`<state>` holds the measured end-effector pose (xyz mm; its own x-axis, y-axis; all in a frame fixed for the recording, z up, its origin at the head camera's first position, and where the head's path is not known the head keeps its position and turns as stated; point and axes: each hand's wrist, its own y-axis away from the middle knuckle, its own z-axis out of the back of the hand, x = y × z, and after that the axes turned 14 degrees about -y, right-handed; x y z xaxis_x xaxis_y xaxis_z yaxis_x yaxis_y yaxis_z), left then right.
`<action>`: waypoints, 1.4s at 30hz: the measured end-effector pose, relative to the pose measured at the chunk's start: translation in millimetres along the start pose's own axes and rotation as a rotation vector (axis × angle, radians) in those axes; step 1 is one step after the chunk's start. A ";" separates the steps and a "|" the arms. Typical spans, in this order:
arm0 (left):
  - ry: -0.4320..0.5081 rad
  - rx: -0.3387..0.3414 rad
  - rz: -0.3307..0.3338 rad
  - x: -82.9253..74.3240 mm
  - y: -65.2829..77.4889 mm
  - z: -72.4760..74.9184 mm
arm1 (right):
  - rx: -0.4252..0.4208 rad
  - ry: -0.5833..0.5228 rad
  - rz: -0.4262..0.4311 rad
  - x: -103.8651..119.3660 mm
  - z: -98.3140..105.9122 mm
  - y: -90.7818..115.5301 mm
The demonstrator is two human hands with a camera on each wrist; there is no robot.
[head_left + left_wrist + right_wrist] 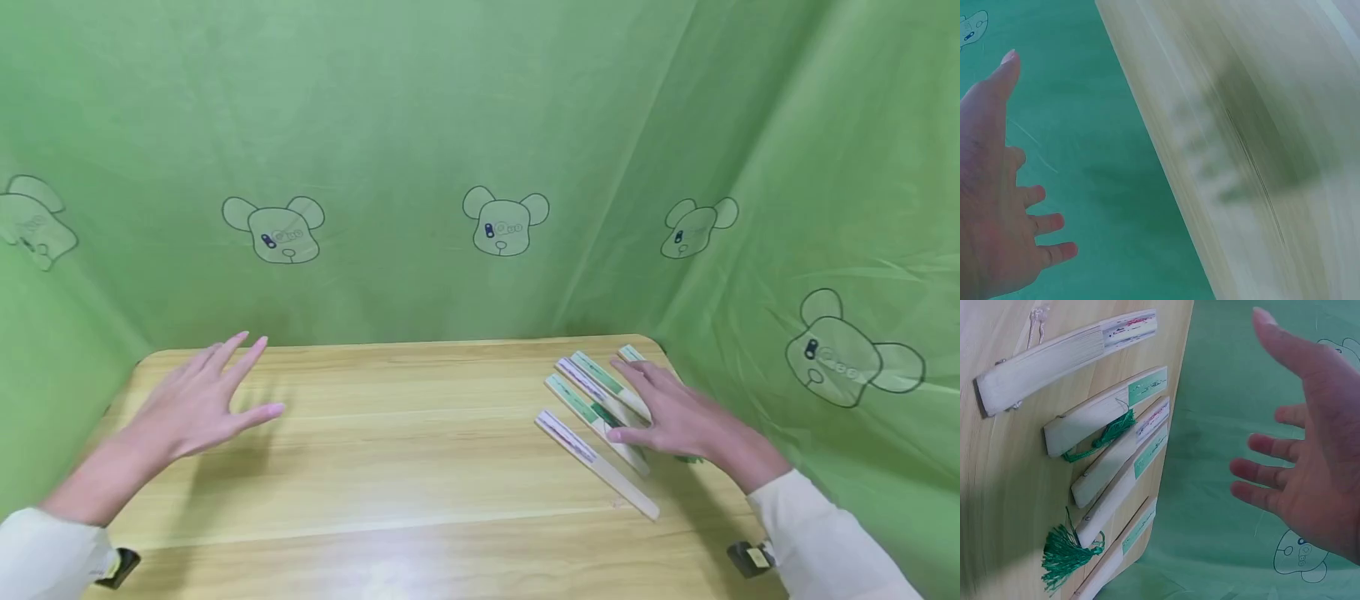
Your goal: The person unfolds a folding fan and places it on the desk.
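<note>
Several folded hand fans lie side by side at the right of the wooden table. The nearest fan [596,465] has a purple-and-white printed part, as does another; the rest, such as this one [1150,453], show green. A green tassel [1067,553] hangs from one fan, and a second green tassel [1116,428] lies across its neighbours. My right hand [675,412] is held over the fans with fingers spread, grasping nothing. My left hand [198,400] hovers above the left side of the table, fingers extended and thumb apart, also holding nothing.
The light wooden table [390,467] has rounded far corners. Green cloth [390,292] with bear-head drawings hangs behind it and along both sides. A pale tassel [1038,319] lies beside the nearest fan. Dark devices [750,558] sit at both wrists.
</note>
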<state>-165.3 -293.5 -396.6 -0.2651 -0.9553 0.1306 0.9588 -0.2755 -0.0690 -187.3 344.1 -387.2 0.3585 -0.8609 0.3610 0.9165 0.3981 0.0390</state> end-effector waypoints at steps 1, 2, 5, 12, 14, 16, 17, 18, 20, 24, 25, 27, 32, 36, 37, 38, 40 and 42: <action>0.004 -0.002 0.001 -1.8 -1.2 0.1 | 0.004 -0.003 -0.007 0.3 -0.4 0.2; 0.009 -0.002 0.002 -3.7 -2.5 0.3 | 0.007 -0.005 -0.010 0.0 -0.9 0.4; 0.026 -0.001 0.005 -10.0 -6.6 0.4 | 0.016 -0.034 -0.016 0.0 -3.4 1.3; 0.181 0.018 0.012 -23.7 -13.9 -3.0 | 0.046 -0.099 0.000 1.0 -12.0 2.8; 0.218 0.027 0.014 -27.6 -17.2 -5.4 | 0.056 -0.113 0.004 0.9 -14.6 2.7; 0.239 0.031 0.013 -31.5 -20.8 -8.3 | 0.067 -0.118 -0.001 1.0 -16.8 2.9; 0.247 0.034 0.015 -33.6 -22.7 -10.0 | 0.071 -0.115 0.000 0.9 -17.8 2.9; 0.255 0.035 0.017 -35.7 -24.3 -11.3 | 0.076 -0.111 0.000 1.3 -18.6 3.0; 0.271 0.034 0.022 -39.7 -28.2 -14.7 | 0.083 -0.103 0.004 1.5 -20.0 3.2; 0.306 0.038 0.032 -48.5 -35.4 -21.2 | 0.100 -0.101 -0.013 2.5 -22.8 3.4; 0.314 0.042 0.035 -50.6 -37.2 -22.9 | 0.108 -0.103 -0.017 2.7 -23.4 3.4; 0.330 0.054 0.043 -55.0 -40.7 -25.3 | 0.125 -0.112 -0.030 3.7 -25.0 3.6; 0.378 0.083 0.067 -66.5 -48.8 -30.4 | 0.156 -0.140 -0.033 2.4 -32.7 5.1; 0.436 0.090 0.079 -76.7 -54.1 -34.6 | 0.173 -0.150 -0.042 3.0 -37.2 7.0; 0.450 0.090 0.080 -79.7 -55.8 -35.7 | 0.176 -0.148 -0.042 3.1 -37.8 7.5; 0.464 0.090 0.080 -82.7 -57.9 -37.0 | 0.178 -0.146 -0.045 3.2 -38.4 8.0; 0.491 0.088 0.072 -88.7 -62.4 -39.1 | 0.175 -0.137 -0.046 3.5 -39.7 8.4; 0.514 0.090 0.069 -94.2 -67.0 -41.3 | 0.177 -0.140 -0.048 4.2 -40.8 8.5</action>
<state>-208.8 -189.4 -445.1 -0.1955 -0.9062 -0.3750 0.9747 -0.2219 0.0281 -170.8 330.9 -423.4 0.2762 -0.8326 0.4801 0.8820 0.4180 0.2174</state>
